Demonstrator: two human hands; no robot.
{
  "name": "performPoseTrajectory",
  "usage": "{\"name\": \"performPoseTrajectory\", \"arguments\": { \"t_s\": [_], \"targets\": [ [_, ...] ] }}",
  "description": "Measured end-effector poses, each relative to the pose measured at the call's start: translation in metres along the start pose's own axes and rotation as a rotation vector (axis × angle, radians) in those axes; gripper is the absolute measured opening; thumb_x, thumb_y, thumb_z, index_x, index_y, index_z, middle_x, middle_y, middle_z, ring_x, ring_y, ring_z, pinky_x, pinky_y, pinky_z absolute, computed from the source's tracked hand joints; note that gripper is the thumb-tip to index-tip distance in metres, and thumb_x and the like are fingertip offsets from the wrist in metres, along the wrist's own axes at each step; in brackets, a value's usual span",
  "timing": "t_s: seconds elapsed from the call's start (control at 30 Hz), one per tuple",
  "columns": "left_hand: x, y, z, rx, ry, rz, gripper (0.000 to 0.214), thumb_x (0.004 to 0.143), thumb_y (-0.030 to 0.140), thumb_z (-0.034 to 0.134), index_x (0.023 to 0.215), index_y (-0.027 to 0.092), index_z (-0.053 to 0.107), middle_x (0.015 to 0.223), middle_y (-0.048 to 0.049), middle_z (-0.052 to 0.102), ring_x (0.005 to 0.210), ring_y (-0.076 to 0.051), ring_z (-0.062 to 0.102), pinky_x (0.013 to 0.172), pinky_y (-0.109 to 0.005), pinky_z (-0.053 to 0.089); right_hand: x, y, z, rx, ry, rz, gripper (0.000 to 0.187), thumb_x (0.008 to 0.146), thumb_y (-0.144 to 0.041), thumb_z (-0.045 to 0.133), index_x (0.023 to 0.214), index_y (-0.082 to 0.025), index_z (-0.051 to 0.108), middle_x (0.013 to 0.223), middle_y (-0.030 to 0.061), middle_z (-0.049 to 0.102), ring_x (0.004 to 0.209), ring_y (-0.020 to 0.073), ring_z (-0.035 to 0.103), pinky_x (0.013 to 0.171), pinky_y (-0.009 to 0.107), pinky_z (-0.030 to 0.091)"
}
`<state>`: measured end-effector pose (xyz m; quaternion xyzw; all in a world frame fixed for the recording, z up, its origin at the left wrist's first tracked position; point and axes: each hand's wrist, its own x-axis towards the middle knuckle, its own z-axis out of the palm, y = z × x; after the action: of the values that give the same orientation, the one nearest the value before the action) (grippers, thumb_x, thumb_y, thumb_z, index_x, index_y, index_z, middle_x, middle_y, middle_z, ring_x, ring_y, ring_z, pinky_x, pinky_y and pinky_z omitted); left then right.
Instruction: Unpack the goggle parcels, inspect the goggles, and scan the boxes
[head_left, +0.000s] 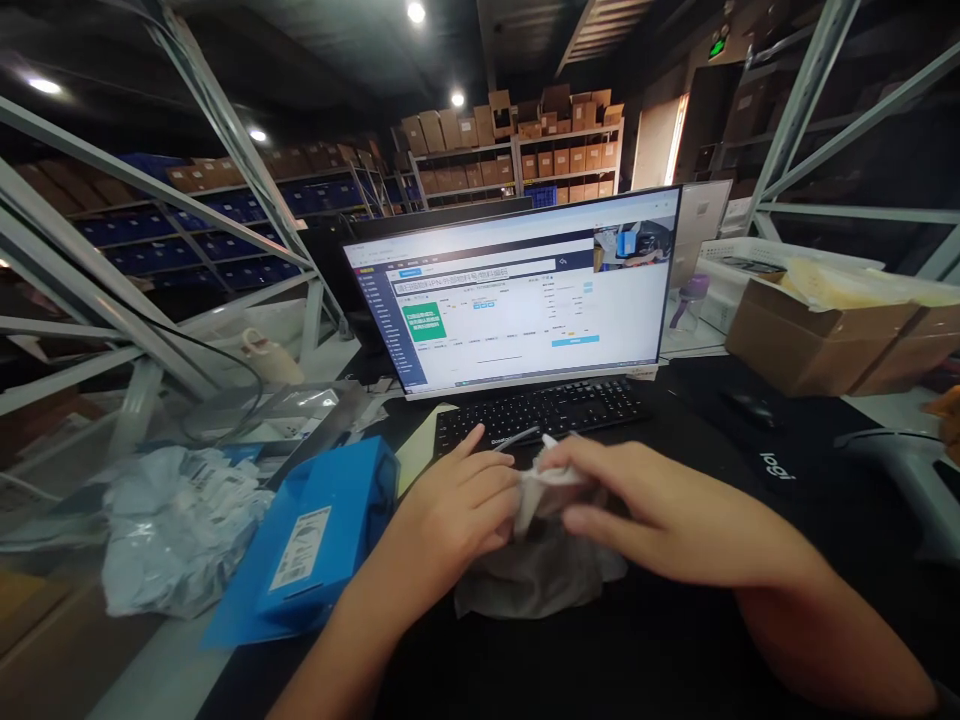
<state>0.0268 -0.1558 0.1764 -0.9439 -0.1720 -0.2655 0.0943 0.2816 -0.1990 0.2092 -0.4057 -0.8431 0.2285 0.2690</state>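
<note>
A soft grey cloth bag (536, 580) lies in front of me on the black desk mat, its bunched, paler upper part between my hands. My left hand (457, 505) curls its fingers against the left side of the bunched cloth, index finger lifted. From the right, my right hand (645, 500) has thumb and fingers around the gathered top. A thin grey cord or strip (517, 438) sticks out above the bag, close to the keyboard. Motion blur softens the fingertips, and the bag's contents are hidden. Left of my forearm rests a blue box (322, 540) with a white label.
Behind the hands are a black keyboard (540, 410) and a lit monitor (517, 310). A crumpled plastic bag (180, 530) lies at left. To the right are a mouse (750, 408), an open cardboard box (825, 340) and a grey handheld scanner (911, 480). Metal shelf posts flank the desk.
</note>
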Motion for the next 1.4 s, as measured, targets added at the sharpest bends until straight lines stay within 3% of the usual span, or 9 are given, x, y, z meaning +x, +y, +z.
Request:
{"name": "performPoseTrajectory", "arguments": {
  "t_s": [0.07, 0.13, 0.23, 0.4, 0.73, 0.9, 1.07, 1.27, 1.4],
  "targets": [
    [0.002, 0.002, -0.001, 0.028, -0.021, 0.003, 0.015, 0.092, 0.006, 0.054, 0.09, 0.016, 0.065, 0.096, -0.0047, 0.072, 0.106, -0.02, 0.068, 0.123, -0.054, 0.034, -0.01, -0.001, -0.012, 0.124, -0.18, -0.069, 0.046, 0.101, -0.032, 0.05, 0.146, -0.024, 0.046, 0.115, 0.0061, 0.071, 0.096, 0.0182, 0.067, 0.08, 0.026, 0.049],
    [0.003, 0.005, -0.001, 0.046, -0.013, 0.009, 0.014, 0.094, 0.007, 0.054, 0.09, 0.016, 0.064, 0.094, -0.0039, 0.072, 0.102, -0.018, 0.069, 0.122, -0.053, 0.035, -0.014, 0.003, -0.024, 0.23, -0.233, -0.088, 0.047, 0.105, -0.03, 0.041, 0.151, -0.022, 0.04, 0.121, 0.0081, 0.069, 0.103, 0.0189, 0.066, 0.086, 0.029, 0.049],
    [0.003, 0.007, -0.002, 0.07, 0.016, 0.034, 0.012, 0.093, 0.008, 0.057, 0.088, 0.016, 0.064, 0.092, -0.0024, 0.073, 0.101, -0.017, 0.069, 0.123, -0.051, 0.036, -0.009, 0.015, -0.029, 0.39, -0.287, -0.087, 0.032, 0.106, -0.026, 0.038, 0.133, -0.021, 0.055, 0.11, 0.0068, 0.071, 0.099, 0.018, 0.066, 0.085, 0.029, 0.05],
    [0.0, 0.007, -0.002, 0.105, -0.021, 0.016, 0.012, 0.094, 0.01, 0.057, 0.086, 0.017, 0.062, 0.092, -0.0016, 0.072, 0.098, -0.016, 0.068, 0.124, -0.051, 0.034, 0.005, 0.026, -0.018, 0.578, -0.191, -0.007, 0.019, 0.101, -0.034, 0.056, 0.098, -0.018, 0.064, 0.092, 0.0044, 0.07, 0.085, 0.016, 0.065, 0.076, 0.026, 0.049],
    [-0.001, 0.004, 0.003, 0.165, 0.027, 0.033, 0.012, 0.092, 0.011, 0.057, 0.083, 0.017, 0.062, 0.081, 0.0, 0.068, 0.093, -0.015, 0.067, 0.125, -0.048, 0.032, 0.002, 0.009, -0.005, 0.035, -0.112, -0.161, 0.017, 0.096, -0.014, 0.058, 0.104, -0.023, 0.07, 0.096, -0.0009, 0.071, 0.086, 0.0107, 0.063, 0.08, 0.019, 0.044],
    [0.001, 0.014, 0.006, 0.222, -0.018, 0.098, 0.015, 0.092, 0.01, 0.057, 0.08, 0.017, 0.061, 0.077, -0.0002, 0.065, 0.089, -0.017, 0.066, 0.122, -0.049, 0.037, 0.009, 0.003, 0.016, 0.052, -0.073, -0.117, 0.016, 0.086, -0.007, 0.063, 0.091, -0.022, 0.068, 0.08, -0.0053, 0.069, 0.068, 0.0081, 0.059, 0.066, 0.018, 0.041],
    [0.001, 0.01, 0.015, 0.246, 0.047, 0.154, 0.012, 0.091, 0.011, 0.058, 0.082, 0.016, 0.063, 0.079, -0.0014, 0.067, 0.085, -0.017, 0.067, 0.12, -0.053, 0.039, 0.015, 0.001, 0.033, 0.128, 0.032, -0.002, 0.015, 0.085, -0.007, 0.063, 0.088, -0.022, 0.069, 0.082, -0.0045, 0.071, 0.071, 0.0096, 0.062, 0.068, 0.019, 0.042],
    [-0.003, 0.009, -0.004, 0.099, 0.1, 0.077, 0.012, 0.091, 0.011, 0.058, 0.082, 0.017, 0.063, 0.081, 0.0026, 0.069, 0.095, -0.014, 0.069, 0.126, -0.048, 0.03, 0.018, 0.033, -0.002, 0.405, -0.22, -0.087, 0.006, 0.082, -0.015, 0.071, 0.082, -0.016, 0.066, 0.079, -0.0003, 0.067, 0.07, 0.0106, 0.057, 0.065, 0.02, 0.043],
    [-0.001, 0.015, -0.009, 0.07, 0.106, 0.055, 0.014, 0.092, 0.012, 0.056, 0.081, 0.017, 0.063, 0.078, 0.0013, 0.069, 0.091, -0.014, 0.069, 0.121, -0.044, 0.039, 0.015, 0.034, -0.008, 0.427, -0.194, -0.069, 0.012, 0.082, -0.021, 0.074, 0.078, -0.016, 0.063, 0.073, -0.0003, 0.062, 0.065, 0.0106, 0.052, 0.061, 0.022, 0.041]
  ]
}}
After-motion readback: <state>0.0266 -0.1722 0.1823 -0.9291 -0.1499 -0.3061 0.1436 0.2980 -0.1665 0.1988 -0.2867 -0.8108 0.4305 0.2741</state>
